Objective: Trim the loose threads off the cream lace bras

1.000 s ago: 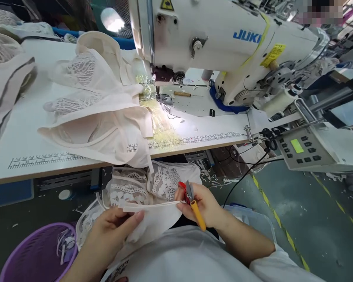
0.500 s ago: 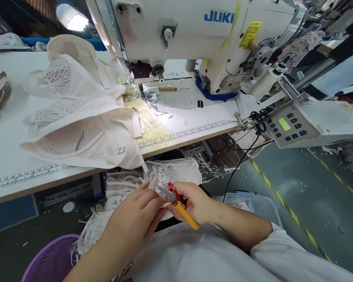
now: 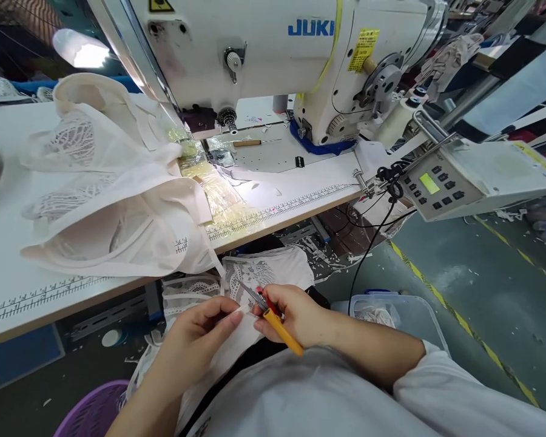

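Note:
My left hand (image 3: 193, 343) pinches an edge of a white lace garment (image 3: 282, 267) between thumb and fingers, above my lap. My right hand (image 3: 300, 315) grips a pair of scissors (image 3: 281, 332) with one orange handle and one red handle. The scissors' blades point up and left over the lace, just beyond my left fingertips. The right fingers also come close to the cloth at my left thumb; whether they hold it too I cannot tell. More of the white lace hangs below the table edge, behind my left hand.
A JUKI sewing machine (image 3: 264, 48) stands on the white table (image 3: 9, 243). Cream bra pieces (image 3: 118, 206) lie piled at left. A wooden-handled awl (image 3: 248, 143) rests by the machine. Control box (image 3: 441, 185) at right, clear plastic bin (image 3: 418, 321) below, purple basket (image 3: 93, 413) bottom left.
My left hand has turned and drawn slightly left, so its thumb now shows on top of the pinched cloth. The scissors stay in my right hand. The camera view has shifted a little.

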`<state>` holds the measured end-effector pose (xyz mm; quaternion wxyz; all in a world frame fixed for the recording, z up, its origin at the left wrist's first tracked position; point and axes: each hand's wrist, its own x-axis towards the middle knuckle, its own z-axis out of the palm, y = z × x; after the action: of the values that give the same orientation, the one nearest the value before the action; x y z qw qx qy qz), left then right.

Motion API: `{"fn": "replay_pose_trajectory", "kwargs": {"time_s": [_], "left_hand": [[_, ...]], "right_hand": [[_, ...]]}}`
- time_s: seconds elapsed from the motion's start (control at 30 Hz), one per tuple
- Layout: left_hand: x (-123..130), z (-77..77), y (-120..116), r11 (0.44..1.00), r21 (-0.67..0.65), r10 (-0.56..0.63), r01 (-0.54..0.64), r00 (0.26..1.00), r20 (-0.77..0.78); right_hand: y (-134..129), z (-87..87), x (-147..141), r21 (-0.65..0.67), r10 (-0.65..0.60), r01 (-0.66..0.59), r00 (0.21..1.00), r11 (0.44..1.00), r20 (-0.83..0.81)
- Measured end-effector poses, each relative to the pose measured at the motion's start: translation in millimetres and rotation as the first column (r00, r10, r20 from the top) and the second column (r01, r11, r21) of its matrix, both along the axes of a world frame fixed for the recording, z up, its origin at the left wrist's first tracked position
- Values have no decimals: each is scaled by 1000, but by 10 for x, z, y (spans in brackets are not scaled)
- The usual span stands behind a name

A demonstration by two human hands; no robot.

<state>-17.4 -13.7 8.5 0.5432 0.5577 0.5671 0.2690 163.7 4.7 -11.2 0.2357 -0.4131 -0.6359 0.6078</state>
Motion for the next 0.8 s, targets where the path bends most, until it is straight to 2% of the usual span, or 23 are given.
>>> {"fn": "replay_pose_trajectory", "kwargs": {"time_s": [0.13,0.23,0.33,0.4,0.47,0.6,0.8], "left_hand": [[7,-6,-17,994,-86,72,-68,997,40],[-4,8,-20,986,-144,98,-88,993,70],[-27,8,-26,986,-137,103,-91,991,83],[-41,-4,-35,989,-125,88,-78,993,82],[-48,-17,-45,991,-109,81,-73,994,70],[-32,6,-52,994,-70,87,-88,996,-13],[-2,94,-48,984,-113,131,-136,990,-50]], "right_hand": [[13,2,13,-73,28,-29,1000,997,-7],[90,15,139,-29,173,-172,985,985,27],[191,30,300,108,363,-404,890,908,275],[229,41,375,122,442,-531,793,838,419],[232,56,407,101,482,-599,724,794,494],[189,104,377,101,463,-631,659,770,592],[166,153,327,139,406,-605,670,784,621]]}}
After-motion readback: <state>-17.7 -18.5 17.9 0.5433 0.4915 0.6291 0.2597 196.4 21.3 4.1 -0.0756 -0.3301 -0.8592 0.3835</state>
